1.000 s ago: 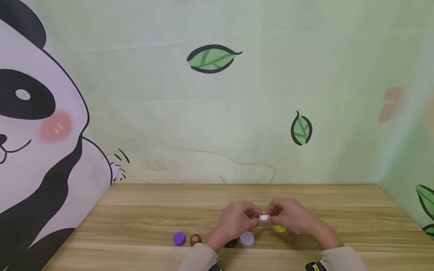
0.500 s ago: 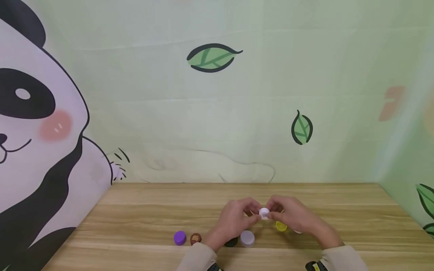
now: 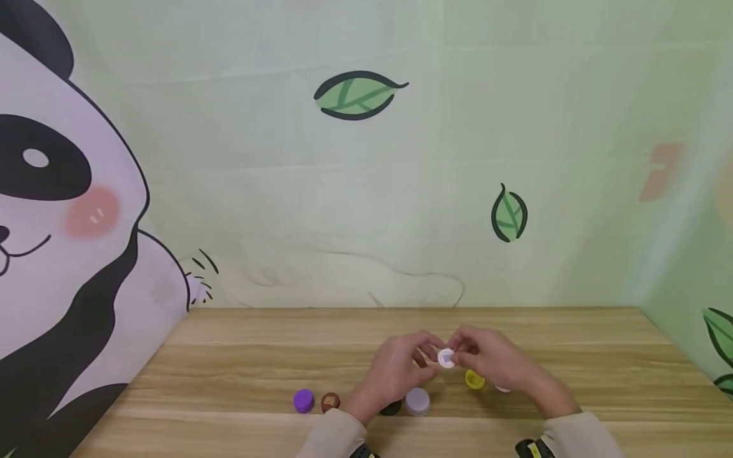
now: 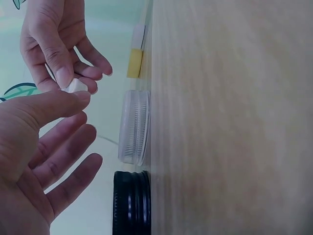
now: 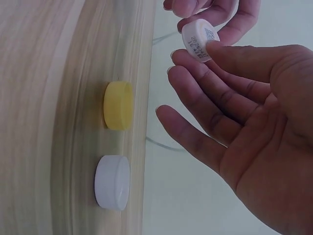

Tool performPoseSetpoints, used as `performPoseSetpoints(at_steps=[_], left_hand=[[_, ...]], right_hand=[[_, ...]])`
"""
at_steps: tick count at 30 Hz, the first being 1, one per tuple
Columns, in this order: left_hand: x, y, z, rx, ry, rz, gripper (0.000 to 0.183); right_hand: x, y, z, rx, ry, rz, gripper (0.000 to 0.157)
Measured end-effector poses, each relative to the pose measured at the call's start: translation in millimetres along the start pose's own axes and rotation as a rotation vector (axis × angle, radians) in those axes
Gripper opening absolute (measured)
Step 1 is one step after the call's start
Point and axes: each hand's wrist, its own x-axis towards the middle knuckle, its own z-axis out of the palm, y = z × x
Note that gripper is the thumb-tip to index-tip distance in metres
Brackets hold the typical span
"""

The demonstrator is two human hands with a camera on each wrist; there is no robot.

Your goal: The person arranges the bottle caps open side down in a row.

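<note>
Right fingers pinching small white cap, holding it above bench, printed face showing. Left fingers spreading close beside cap; whether gripping, not discernible. Yellow cap resting below right fingers. For apparent turning step: pinching rim lightly, leaving print uncovered.

White cap: dark print starting "202", rest unclear, square code beside; brown cap: markings unreadable.
</note>
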Motion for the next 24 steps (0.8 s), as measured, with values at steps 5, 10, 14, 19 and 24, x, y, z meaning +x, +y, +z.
performPoseSetpoints(at_steps=[5, 10, 14, 19, 24], left_hand=[[0.4, 1.3, -0.8, 0.011, 0.011, -0.009, 0.029], [0.4, 2.1, -1.0, 0.002, 0.018, -0.005, 0.027], [0.3, 1.7, -1.0, -0.004, 0.026, 0.003, 0.026], [0.3, -0.8, -0.1, -0.006, 0.027, -0.014, 0.024], [-0.1, -1.8, 0.3, -0.004, 0.028, -0.015, 0.022]], right_hand=[[-0.1, -2.4, -1.1, 0.017, -0.011, 0.012, 0.01], [-0.2, -3.4, -1.5, 0.022, -0.01, 0.007, 0.01], [0.1, -3.9, -1.3, 0.024, -0.017, 0.006, 0.009], [0.2, -4.0, -2.0, 0.035, -0.04, -0.003, 0.015], [0.5, -5.6, -1.5, 0.016, -0.043, 0.022, 0.017]])
